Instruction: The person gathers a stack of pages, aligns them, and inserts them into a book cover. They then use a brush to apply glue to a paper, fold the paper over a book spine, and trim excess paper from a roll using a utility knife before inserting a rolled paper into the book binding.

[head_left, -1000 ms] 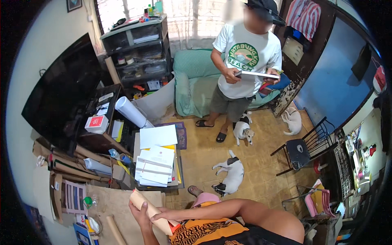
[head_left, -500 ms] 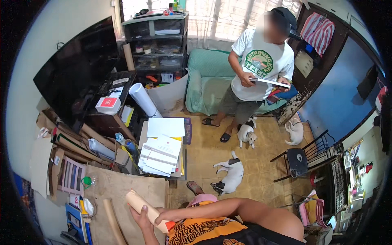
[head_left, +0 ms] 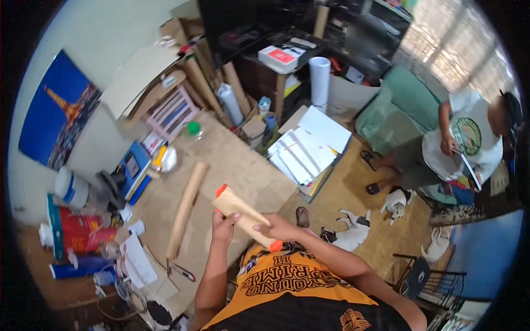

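Between both hands I hold a brown paper roll (head_left: 242,213) with orange-red at its ends, tilted over the table's edge in front of my torso. My left hand (head_left: 225,227) is closed on its near left side, thumb on the paper. Gripping it closer to the lower right end is my right hand (head_left: 277,226), thumb also lying on the paper. A long brown cardboard tube (head_left: 186,212) lies on the brown table (head_left: 243,165), left of my left hand. By the tube's near end rests a slim dark-and-red hand tool (head_left: 183,271), too small to identify.
Papers (head_left: 309,149) are stacked on a stand beyond the table. A blue case (head_left: 136,168), a green-capped clear bottle (head_left: 194,128) and a red pack (head_left: 83,231) sit left. Two dogs lie near a standing person (head_left: 469,138); another dog (head_left: 437,243) lies by the blue door.
My view has swung left, bringing the table's left side and a tower poster into sight. My hands still hold the paper roll, and its orange-red ends show more now.
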A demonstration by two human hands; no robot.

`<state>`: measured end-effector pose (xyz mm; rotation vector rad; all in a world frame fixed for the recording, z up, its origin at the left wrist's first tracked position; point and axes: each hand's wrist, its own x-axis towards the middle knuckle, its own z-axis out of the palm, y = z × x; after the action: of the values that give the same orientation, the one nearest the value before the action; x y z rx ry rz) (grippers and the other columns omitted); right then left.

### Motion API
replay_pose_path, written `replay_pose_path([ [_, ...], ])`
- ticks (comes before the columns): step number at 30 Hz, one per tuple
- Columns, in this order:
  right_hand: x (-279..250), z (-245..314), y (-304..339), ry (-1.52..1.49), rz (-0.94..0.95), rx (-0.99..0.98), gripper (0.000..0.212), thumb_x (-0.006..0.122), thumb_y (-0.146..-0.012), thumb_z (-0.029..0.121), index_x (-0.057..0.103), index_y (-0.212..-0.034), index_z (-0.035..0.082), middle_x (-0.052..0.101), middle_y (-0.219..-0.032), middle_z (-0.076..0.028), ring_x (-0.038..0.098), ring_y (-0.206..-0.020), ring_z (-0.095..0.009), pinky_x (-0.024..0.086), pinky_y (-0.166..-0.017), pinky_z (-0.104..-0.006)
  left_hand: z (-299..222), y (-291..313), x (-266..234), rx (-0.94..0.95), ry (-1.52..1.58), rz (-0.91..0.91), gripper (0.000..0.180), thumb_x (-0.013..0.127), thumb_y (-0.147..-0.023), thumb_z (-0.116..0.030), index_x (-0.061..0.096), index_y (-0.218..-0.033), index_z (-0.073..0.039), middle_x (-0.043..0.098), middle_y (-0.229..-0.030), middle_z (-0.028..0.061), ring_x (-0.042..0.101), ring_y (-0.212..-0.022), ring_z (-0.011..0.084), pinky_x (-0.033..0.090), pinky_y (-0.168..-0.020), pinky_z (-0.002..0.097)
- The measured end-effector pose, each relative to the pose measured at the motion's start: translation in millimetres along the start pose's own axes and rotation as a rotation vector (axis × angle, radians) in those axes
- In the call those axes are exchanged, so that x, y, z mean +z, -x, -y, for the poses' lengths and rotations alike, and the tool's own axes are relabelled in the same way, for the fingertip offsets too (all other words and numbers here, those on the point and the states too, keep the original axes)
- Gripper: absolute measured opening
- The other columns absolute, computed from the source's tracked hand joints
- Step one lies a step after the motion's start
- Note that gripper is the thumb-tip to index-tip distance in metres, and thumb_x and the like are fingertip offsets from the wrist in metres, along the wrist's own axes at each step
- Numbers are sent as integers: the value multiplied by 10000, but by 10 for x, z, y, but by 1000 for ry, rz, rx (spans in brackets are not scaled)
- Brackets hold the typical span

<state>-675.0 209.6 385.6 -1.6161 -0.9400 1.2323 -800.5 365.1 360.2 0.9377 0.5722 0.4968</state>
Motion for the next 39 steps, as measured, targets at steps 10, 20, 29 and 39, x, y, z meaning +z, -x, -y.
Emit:
replay_pose_path([
  [10,436,21,-58,307,-116,-42,479,608,-822,234,434,-1229,49,623,-816,-240,613,-766,-428,480,-675,-470,-101,304,6,91,35,-204,425,648,-744,50,523,-1141,-35,600,-1026,23,578,-952,142,448,-873,284],
  [20,609,264,-88,549,-170,-118,781,658,-748,263,246,-1348,-20,550,-1055,-299,608,-848,-430,515,-721,-454,-76,311,-267,-46,-22,-210,270,645,-783,33,570,-1036,-26,625,-911,28,602,-800,122,478,-680,240],
  [29,644,159,-201,905,-115,-224,730,566,-792,181,214,-1372,-87,548,-955,-246,612,-695,-364,523,-595,-412,-37,354,-414,-90,177,-198,298,612,-862,-115,480,-1126,-76,594,-944,56,604,-730,147,477,-560,249],
  [39,684,31,-235,1256,-71,-295,849,606,-741,186,160,-1435,-15,502,-964,-176,589,-701,-299,506,-618,-373,22,207,-524,-168,72,-223,294,627,-858,-128,493,-1099,-24,621,-945,92,639,-801,211,544,-628,331],
])
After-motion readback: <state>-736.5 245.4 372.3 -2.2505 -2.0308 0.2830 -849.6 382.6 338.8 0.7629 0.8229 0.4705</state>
